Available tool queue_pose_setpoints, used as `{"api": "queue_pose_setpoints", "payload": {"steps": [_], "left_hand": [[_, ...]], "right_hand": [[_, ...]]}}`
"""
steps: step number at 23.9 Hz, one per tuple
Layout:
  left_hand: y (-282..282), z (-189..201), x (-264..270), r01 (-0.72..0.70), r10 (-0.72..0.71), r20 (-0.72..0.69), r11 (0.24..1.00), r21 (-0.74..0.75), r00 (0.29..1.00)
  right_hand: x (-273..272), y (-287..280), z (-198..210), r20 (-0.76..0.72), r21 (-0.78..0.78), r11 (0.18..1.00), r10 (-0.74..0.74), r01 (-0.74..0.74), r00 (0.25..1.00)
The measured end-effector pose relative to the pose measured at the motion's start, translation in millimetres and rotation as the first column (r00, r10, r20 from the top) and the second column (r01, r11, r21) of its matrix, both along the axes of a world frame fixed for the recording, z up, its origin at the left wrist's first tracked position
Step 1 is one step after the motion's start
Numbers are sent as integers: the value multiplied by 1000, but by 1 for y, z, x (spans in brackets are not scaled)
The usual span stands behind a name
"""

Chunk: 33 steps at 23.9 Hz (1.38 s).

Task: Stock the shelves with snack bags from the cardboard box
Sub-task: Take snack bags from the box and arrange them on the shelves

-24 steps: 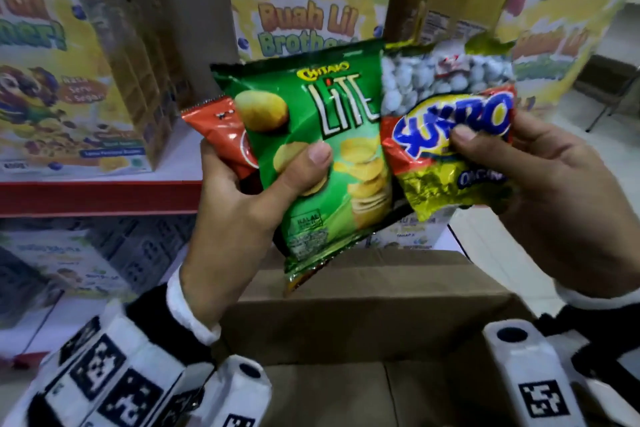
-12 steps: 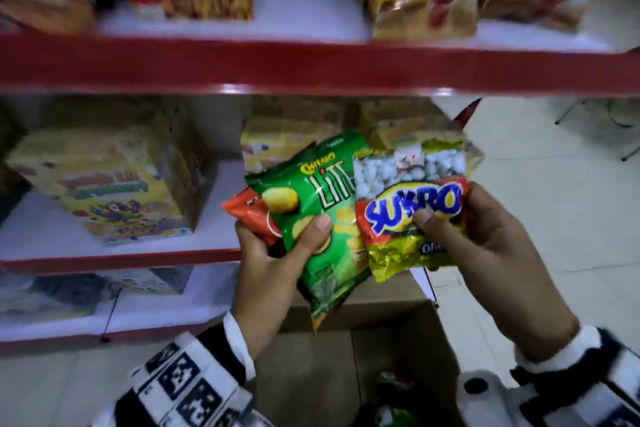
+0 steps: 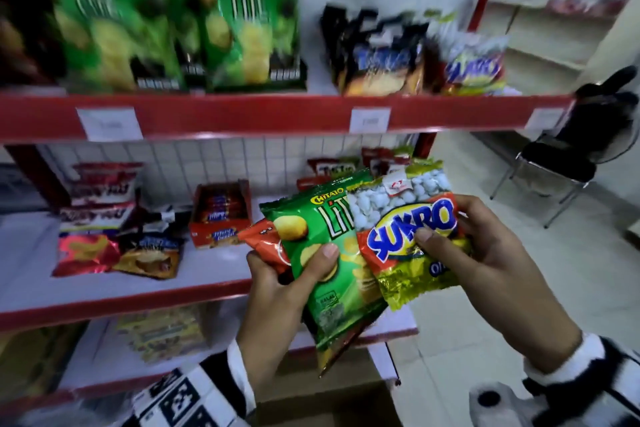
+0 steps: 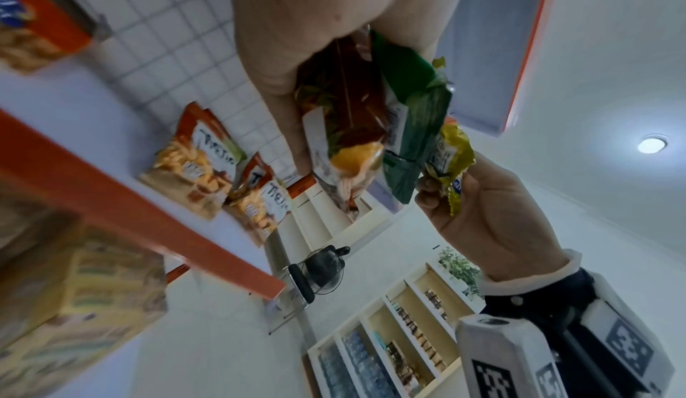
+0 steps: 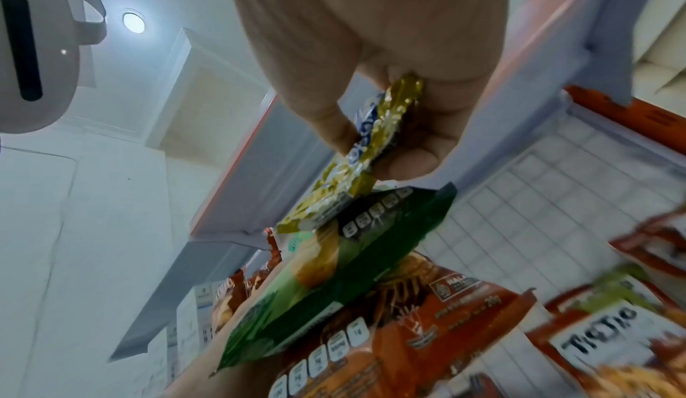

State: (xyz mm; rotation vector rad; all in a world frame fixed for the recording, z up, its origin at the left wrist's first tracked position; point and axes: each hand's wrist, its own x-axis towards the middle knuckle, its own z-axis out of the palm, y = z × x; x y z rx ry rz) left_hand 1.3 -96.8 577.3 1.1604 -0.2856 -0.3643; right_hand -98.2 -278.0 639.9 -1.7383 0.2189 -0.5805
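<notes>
My left hand (image 3: 277,274) grips a green Chitato Lite bag (image 3: 322,253) with an orange-red bag (image 3: 265,241) tucked behind it; the thumb lies across the green front. My right hand (image 3: 460,253) pinches a Sukro peanut bag (image 3: 405,229), its thumb on the blue lettering. The Sukro bag overlaps the green bag's right edge. In the left wrist view the orange-red bag (image 4: 345,128), green bag (image 4: 412,128) and Sukro bag (image 4: 451,158) stand side by side. The right wrist view shows the Sukro bag (image 5: 371,146) between thumb and fingers above the green bag (image 5: 334,284). The cardboard box (image 3: 329,399) sits below my hands.
The upper red-edged shelf (image 3: 242,114) carries big green chip bags (image 3: 242,28), dark bags and a Sukro bag (image 3: 474,66). The middle shelf (image 3: 121,302) holds Tic Tac bags (image 3: 332,168), a red display box (image 3: 220,215) and mixed bags at left. A black chair (image 3: 561,163) stands at right.
My view has swung upward from the low cereal-box shelves to the snack shelves. Both hands rose with the same bags, held the same way.
</notes>
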Motion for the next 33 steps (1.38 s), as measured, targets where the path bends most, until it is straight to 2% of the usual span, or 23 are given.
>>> {"api": "queue_pose_setpoints", "payload": {"steps": [3, 6, 8, 11, 13, 15, 18, 21, 23, 26, 28, 29, 31, 32, 33], "left_hand": [[-7, 57, 0, 26, -24, 46, 999, -40, 999], [-11, 102, 2, -7, 10, 137, 1000, -28, 991], [-11, 125, 9, -3, 4, 185, 1000, -8, 983], [-10, 144, 26, -67, 61, 233, 998, 17, 971], [-13, 152, 35, -128, 120, 261, 992, 16, 958], [-17, 157, 40, -149, 142, 264, 989, 7, 954], [-21, 159, 45, -142, 134, 265, 990, 11, 955], [-24, 167, 54, -165, 153, 279, 986, 19, 948], [-26, 171, 59, -176, 163, 287, 984, 21, 944], [-25, 173, 60, -186, 167, 290, 982, 38, 942], [-23, 174, 60, -164, 145, 289, 986, 42, 946], [-20, 174, 61, -152, 135, 290, 988, 38, 948], [-16, 176, 62, -133, 117, 292, 991, 34, 949], [-13, 178, 63, -129, 113, 293, 991, 34, 949], [-11, 179, 64, -126, 113, 292, 992, 27, 950]], "right_hand": [[-6, 0, 56, 14, -12, 1000, 22, -22, 1000], [-13, -8, 95, 22, 20, 1000, -17, 16, 1000], [-10, -28, 115, 62, 43, 990, -140, 138, 988], [10, -80, 145, 90, 71, 928, -370, 365, 925], [28, -120, 162, 124, 145, 898, -432, 415, 893], [47, -152, 167, 116, 158, 896, -434, 415, 893], [76, -180, 161, 6, -57, 903, -425, 425, 905], [98, -183, 152, -36, -96, 870, -489, 484, 871], [107, -179, 146, -74, -212, 819, -557, 533, 827], [110, -172, 133, -147, -392, 762, -604, 515, 783], [107, -166, 130, -162, -418, 754, -611, 507, 775], [105, -162, 131, -138, -449, 724, -635, 523, 760], [102, -148, 140, 9, -540, 615, -678, 574, 735], [100, -135, 147, 91, -539, 619, -631, 571, 770], [98, -119, 157, 145, -481, 708, -517, 517, 843]]}}
